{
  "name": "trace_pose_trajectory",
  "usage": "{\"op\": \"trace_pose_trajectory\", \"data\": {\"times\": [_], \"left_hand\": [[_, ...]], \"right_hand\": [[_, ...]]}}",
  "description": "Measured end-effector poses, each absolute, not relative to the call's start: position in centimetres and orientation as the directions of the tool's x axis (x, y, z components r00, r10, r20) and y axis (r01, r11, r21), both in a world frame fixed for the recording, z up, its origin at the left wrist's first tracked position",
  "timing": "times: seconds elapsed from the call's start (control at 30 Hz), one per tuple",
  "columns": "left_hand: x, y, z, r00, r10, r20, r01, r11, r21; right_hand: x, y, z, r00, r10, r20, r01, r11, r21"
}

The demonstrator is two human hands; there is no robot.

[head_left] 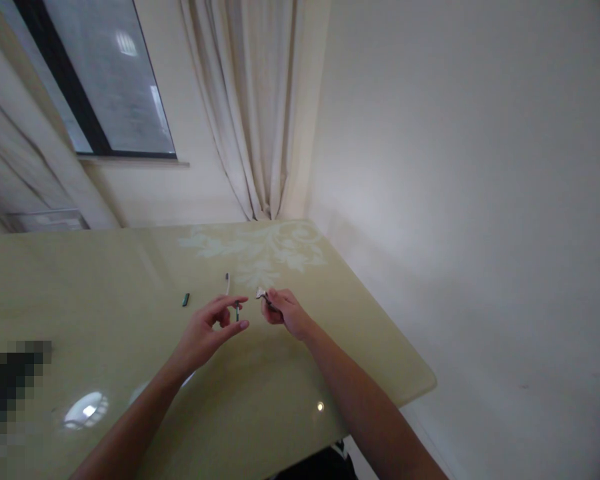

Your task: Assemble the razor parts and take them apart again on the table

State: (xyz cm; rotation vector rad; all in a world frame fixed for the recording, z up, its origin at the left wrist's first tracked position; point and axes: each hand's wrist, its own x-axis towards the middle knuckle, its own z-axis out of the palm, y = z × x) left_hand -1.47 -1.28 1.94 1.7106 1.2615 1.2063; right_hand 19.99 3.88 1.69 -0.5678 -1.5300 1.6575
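Observation:
Over the table, my left hand (pixel 213 327) is closed in a pinch, with a small, thin, dark green piece (pixel 237 311) standing upright between thumb and forefinger. Just to its right, my right hand (pixel 283 312) grips a small tool with a dark handle and a pale, shiny head (pixel 261 294). The head points left, towards the piece in my left hand, with a gap between them. What kind of tool it is, I cannot make out. A toothbrush (pixel 227 283) with a white handle and dark bristles lies behind my left hand. Left of it rests a small dark green rectangular piece (pixel 185 300).
The glossy, pale green table (pixel 105 287) has a white floral pattern near its far corner. A wall (pixel 455 200) stands along the right. Behind the table hang curtains (pixel 250 100) beside a window (pixel 120 80). A dark, pixelated patch covers the table's left side.

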Motion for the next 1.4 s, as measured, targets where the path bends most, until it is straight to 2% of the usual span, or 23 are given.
{"op": "trace_pose_trajectory", "data": {"times": [0.07,0.17,0.27,0.37,0.63,0.87,1.2,1.3,1.37,1.4], "left_hand": [[-0.5,-0.3,1.1,0.132,0.958,0.256,0.436,-0.288,0.853],[1.7,2.1,-0.2,0.257,0.957,0.138,0.552,-0.262,0.792],[3.8,5.7,-1.0,0.257,0.966,0.005,0.719,-0.195,0.668],[5.2,9.7,-1.1,0.239,0.968,-0.077,0.743,-0.131,0.656],[6.1,15.1,-1.9,0.219,0.973,-0.069,0.721,-0.114,0.684],[5.6,14.6,-2.5,0.225,0.974,-0.032,0.703,-0.139,0.698],[6.3,13.1,-1.6,0.184,0.983,0.001,0.647,-0.122,0.753],[4.6,10.9,-0.3,0.201,0.980,0.004,0.561,-0.118,0.819],[1.8,9.1,0.5,0.203,0.978,0.041,0.383,-0.118,0.916],[0.0,8.1,0.8,0.169,0.983,0.064,0.377,-0.125,0.918]], "right_hand": [[20.3,5.0,1.5,-0.432,0.888,0.159,-0.291,0.029,-0.956],[21.2,6.7,1.2,-0.149,0.986,0.073,-0.353,0.016,-0.936],[22.2,8.1,0.8,0.067,0.997,-0.024,-0.423,0.007,-0.906],[22.9,8.9,0.4,0.161,0.983,-0.086,-0.456,-0.003,-0.890],[23.1,9.9,-0.7,0.226,0.967,-0.121,-0.401,-0.022,-0.916],[23.0,10.1,-1.1,0.245,0.960,-0.134,-0.399,-0.026,-0.917],[22.8,9.7,-1.1,0.244,0.962,-0.123,-0.311,-0.043,-0.950],[22.7,9.6,-1.3,0.196,0.977,-0.083,-0.278,-0.026,-0.960],[22.5,9.5,-1.5,0.168,0.985,-0.049,-0.251,-0.005,-0.968],[22.4,9.5,-1.6,0.156,0.987,-0.027,-0.236,0.011,-0.972]]}}
